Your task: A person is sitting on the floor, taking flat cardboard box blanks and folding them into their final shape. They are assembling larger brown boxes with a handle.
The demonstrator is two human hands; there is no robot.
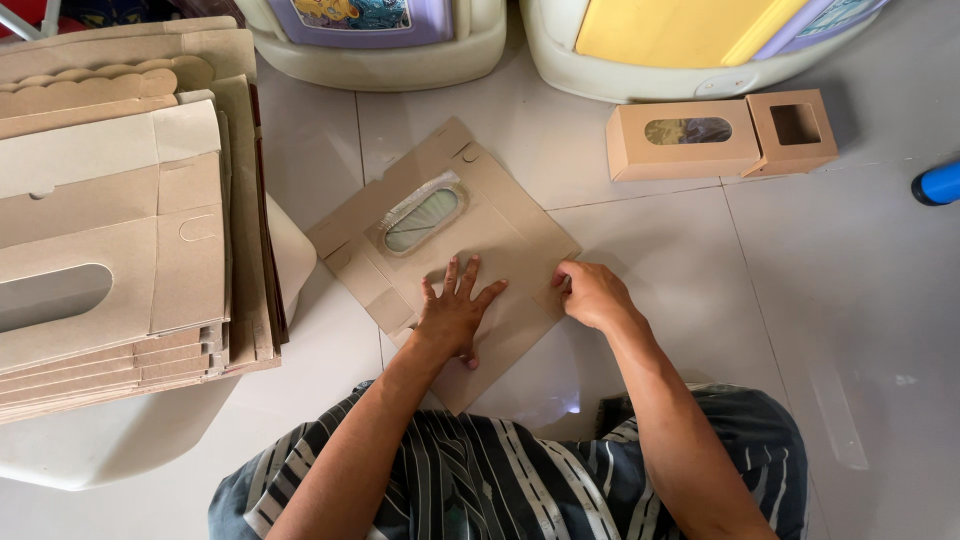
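A flat brown cardboard box blank (500,225) with an oval clear window (422,218) lies unfolded on the pale tiled floor. My left hand (455,312) presses flat on its middle, fingers spread. My right hand (592,293) pinches the blank's right edge flap between thumb and fingers. Both forearms reach out from above my striped lap.
A tall stack of flat window-box blanks (120,230) rests on a white plastic stool (110,440) at left. Two folded brown window boxes (688,140) (795,128) stand at the back right. Plastic toy cars (690,45) line the far edge. A blue object (938,183) shows at the right edge.
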